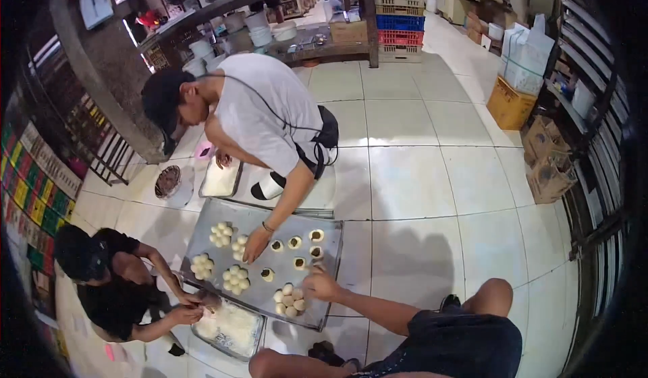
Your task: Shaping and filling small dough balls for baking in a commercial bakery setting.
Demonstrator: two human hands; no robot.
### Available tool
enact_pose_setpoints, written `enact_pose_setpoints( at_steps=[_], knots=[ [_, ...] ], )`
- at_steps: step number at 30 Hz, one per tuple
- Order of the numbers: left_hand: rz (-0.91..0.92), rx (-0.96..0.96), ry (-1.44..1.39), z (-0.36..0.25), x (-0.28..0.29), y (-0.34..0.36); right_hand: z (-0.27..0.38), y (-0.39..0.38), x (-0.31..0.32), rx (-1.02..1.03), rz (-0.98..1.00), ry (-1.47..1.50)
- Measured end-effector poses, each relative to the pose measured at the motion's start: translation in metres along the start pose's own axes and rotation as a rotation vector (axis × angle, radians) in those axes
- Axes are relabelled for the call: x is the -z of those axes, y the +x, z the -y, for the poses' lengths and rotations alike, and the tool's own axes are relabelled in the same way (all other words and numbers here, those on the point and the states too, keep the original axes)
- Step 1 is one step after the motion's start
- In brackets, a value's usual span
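Note:
My right hand reaches in from the lower right over the near right part of a large metal tray. Its fingers are smeared by motion, so I cannot tell whether they hold anything. Just beyond them lie several flattened dough pieces with dark filling. Left of the hand sits a group of dough balls. More dough balls form clusters on the tray's left half. A co-worker's hand is at one cluster in the middle. My left hand is out of view.
Another co-worker's hands are over a smaller tray of white flour-like stuff at lower left. A similar tray lies farther back, beside a bowl of dark filling. Stacked crates stand behind, with a yellow crate at right.

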State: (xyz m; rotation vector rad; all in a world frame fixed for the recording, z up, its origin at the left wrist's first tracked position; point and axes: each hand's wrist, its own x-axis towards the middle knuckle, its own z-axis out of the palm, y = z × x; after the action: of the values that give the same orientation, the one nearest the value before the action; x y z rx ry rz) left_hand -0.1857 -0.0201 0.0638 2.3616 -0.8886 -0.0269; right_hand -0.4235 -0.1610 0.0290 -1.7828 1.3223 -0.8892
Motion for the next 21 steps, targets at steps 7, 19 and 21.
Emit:
enact_pose_setpoints(
  at_steps=[7,19,21],
  knots=[
    [-1.104,0.087,0.762,-0.192,0.169,-0.036,0.012,-0.091,0.132,-0.376,0.061,-0.071],
    [-3.611,-0.851,1.727,-0.402,0.386,-0.032,0.214,-0.233,0.494,-0.978,-0.028,-0.267],
    [-4.162,-1.449,1.615,-0.406,0.386,-0.031,0.216,-0.261,0.53,-0.743,0.206,-0.537]
  ],
)
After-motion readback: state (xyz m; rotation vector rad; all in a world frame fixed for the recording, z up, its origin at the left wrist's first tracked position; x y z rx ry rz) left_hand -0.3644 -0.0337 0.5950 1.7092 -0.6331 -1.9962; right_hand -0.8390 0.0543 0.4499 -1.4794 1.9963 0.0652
